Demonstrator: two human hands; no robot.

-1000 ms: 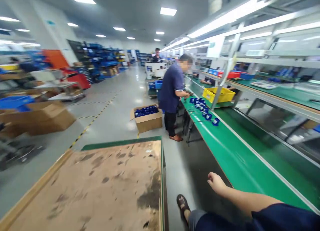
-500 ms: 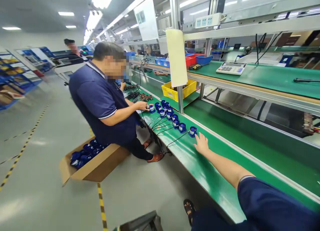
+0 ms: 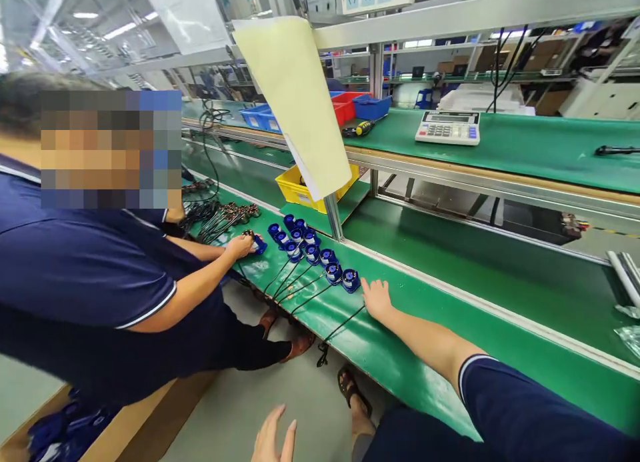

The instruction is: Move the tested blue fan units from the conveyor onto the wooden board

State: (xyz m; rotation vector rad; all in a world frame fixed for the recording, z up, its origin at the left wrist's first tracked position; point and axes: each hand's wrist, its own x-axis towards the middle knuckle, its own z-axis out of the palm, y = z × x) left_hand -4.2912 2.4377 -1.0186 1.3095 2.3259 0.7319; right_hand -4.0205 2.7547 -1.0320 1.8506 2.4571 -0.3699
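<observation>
My right hand (image 3: 376, 299) lies flat with fingers spread on the green bench (image 3: 450, 315), just right of the last blue round part (image 3: 350, 280). That part ends a row of several blue parts with black cables (image 3: 300, 245). One cable (image 3: 345, 325) runs from the bench edge toward my right hand. My left hand (image 3: 273, 439) shows at the bottom edge over the floor, fingers stretched and holding nothing. A co-worker in a navy polo (image 3: 90, 282) leans in from the left, with a hand (image 3: 240, 245) on a blue part at the row's far end.
A yellow bin (image 3: 295, 190) sits behind the row, under a hanging cream sheet (image 3: 295, 95) on a post. The upper shelf holds a calculator (image 3: 447, 127), blue and red bins (image 3: 350, 107) and a screwdriver (image 3: 357, 129). A cardboard box (image 3: 125, 415) stands on the floor at left.
The view has swung closer to the bench. My right hand stays flat by the end of the row of blue parts. My left hand has come into view at the bottom.
</observation>
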